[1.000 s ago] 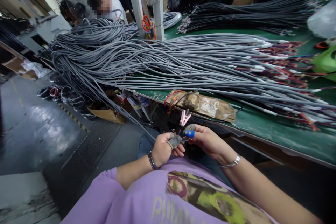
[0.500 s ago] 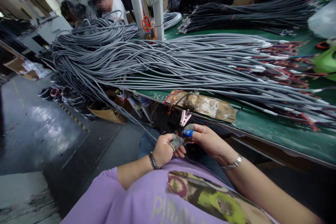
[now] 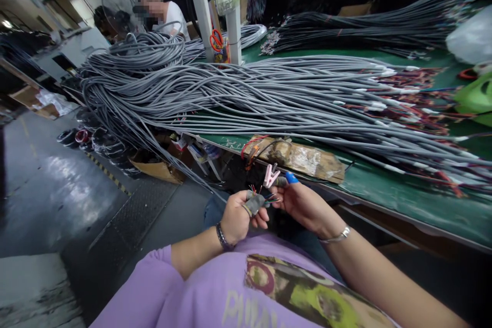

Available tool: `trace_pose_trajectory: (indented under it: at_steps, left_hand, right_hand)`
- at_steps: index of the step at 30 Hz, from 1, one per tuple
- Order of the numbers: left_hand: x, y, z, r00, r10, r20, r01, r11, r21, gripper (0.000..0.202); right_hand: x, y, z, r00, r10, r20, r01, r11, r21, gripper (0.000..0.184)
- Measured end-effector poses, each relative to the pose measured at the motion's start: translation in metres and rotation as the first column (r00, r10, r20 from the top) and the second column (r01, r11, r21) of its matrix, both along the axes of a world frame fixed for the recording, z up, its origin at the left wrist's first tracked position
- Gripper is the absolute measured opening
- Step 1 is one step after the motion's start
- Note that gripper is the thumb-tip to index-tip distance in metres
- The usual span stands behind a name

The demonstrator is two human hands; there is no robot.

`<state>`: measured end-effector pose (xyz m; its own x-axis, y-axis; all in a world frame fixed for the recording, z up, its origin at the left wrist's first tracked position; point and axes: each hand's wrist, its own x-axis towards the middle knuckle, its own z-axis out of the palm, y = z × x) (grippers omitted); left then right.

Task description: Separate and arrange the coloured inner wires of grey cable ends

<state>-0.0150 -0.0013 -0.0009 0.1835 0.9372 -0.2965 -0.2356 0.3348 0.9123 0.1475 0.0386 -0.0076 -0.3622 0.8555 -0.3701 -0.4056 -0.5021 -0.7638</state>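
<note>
My left hand (image 3: 239, 215) is closed around the stripped end of a grey cable (image 3: 219, 195), with a grey finger cover on its thumb. Thin coloured wires (image 3: 272, 198) fan out of that grip, some upward and some to the right. Just right of the wires is my right hand (image 3: 307, 207), its blue-wrapped thumb lifted away from the fingers and nothing visibly held. A pink clothes peg (image 3: 271, 176) sits at the bench edge, right above the wires. Behind it lies a taped cardboard piece (image 3: 315, 160).
Many grey cables (image 3: 230, 92) with stripped ends cover the green bench (image 3: 384, 195). Darker cable bundles (image 3: 346, 28) lie farther back. Red-handled scissors (image 3: 216, 41) hang by a white post (image 3: 233, 36). Another person (image 3: 175, 18) sits beyond, near a fan. An open carton (image 3: 157, 166) is below.
My right thumb and fingers have parted from their pinch at the wires, and the thumb has lifted. My left hand keeps its hold on the cable. The camera view has shifted slightly.
</note>
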Motion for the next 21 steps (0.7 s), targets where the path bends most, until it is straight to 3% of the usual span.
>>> trace_pose_trajectory:
  at_steps: [3,7,9,14,21]
  left_hand:
    - [0.003,0.006,0.009,0.999,0.002,0.050,0.000,0.999,-0.048,0.045]
    - [0.006,0.012,0.015,0.999,-0.007,0.053,0.010,0.998,-0.068,0.047]
    - [0.007,0.014,0.015,0.998,-0.015,0.059,0.019,0.998,-0.067,0.047]
    - [0.009,0.016,0.013,0.997,-0.028,0.071,0.033,0.997,-0.065,0.046]
    - [0.011,0.016,0.010,0.999,-0.043,0.017,0.044,0.996,-0.074,0.045]
  right_hand:
    - [-0.004,0.004,0.005,0.998,0.032,0.053,-0.037,0.994,0.104,0.047]
    - [-0.011,0.005,0.005,0.938,-0.199,0.283,0.087,0.928,0.362,0.051]
    - [-0.013,0.007,0.002,0.954,-0.187,0.234,0.104,0.939,0.328,0.054]
    - [-0.021,0.014,-0.002,0.992,-0.080,-0.097,0.087,0.993,0.074,0.049]
    - [-0.024,0.015,-0.004,0.977,-0.156,-0.145,0.161,0.987,0.018,0.045]
